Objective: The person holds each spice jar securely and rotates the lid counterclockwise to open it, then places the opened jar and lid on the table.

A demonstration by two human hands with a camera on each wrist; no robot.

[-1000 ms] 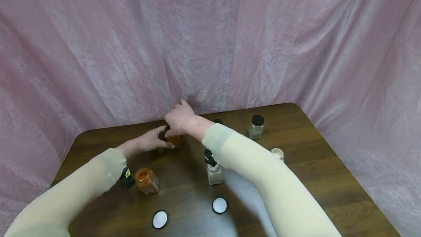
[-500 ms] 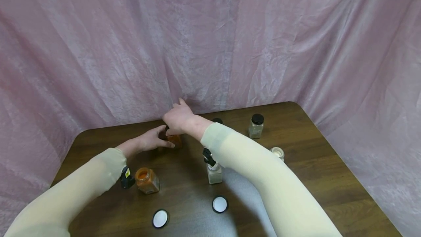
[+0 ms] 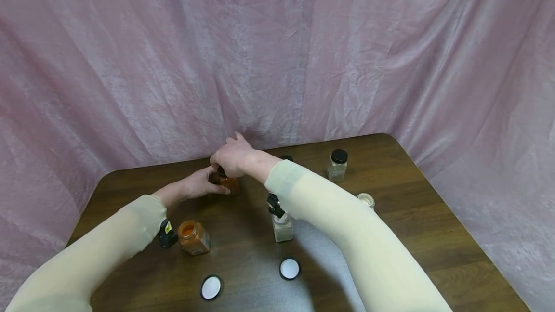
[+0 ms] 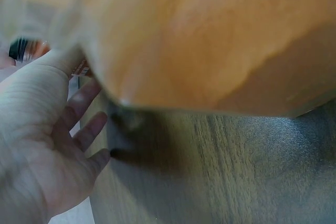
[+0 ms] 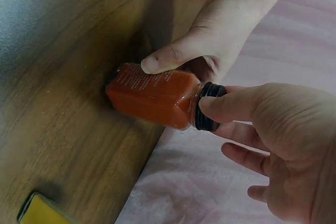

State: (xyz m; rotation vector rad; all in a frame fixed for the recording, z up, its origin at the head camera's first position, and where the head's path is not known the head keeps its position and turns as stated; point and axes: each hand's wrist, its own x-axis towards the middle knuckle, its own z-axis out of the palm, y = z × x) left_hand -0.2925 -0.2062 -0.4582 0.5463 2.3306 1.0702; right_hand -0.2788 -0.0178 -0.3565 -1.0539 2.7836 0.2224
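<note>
At the table's far left, a square glass spice jar (image 5: 149, 95) of orange-red powder stands upright. My left hand (image 3: 197, 184) grips its body, thumb lying along the printed side in the right wrist view. The black screw lid (image 5: 207, 111) is on the jar's neck. Thumb and fingers of my right hand (image 3: 236, 157) pinch this lid, with the other fingers loosely bent. Closer to me is an uncapped jar (image 3: 193, 238) of orange powder, near my left wrist. Its blurred orange side fills much of the left wrist view.
Two black-rimmed lids (image 3: 211, 288) lie white side up in front. An open pale-powder jar (image 3: 283, 227) is under my right forearm, another open jar (image 3: 366, 201) right of it. A capped jar (image 3: 337, 167) stands far right. Behind the table hangs a pink curtain (image 3: 269, 52).
My right hand has shifted slightly left and turned a little at the lid, and more of the dark lid shows. My left hand stays put around the jar.
</note>
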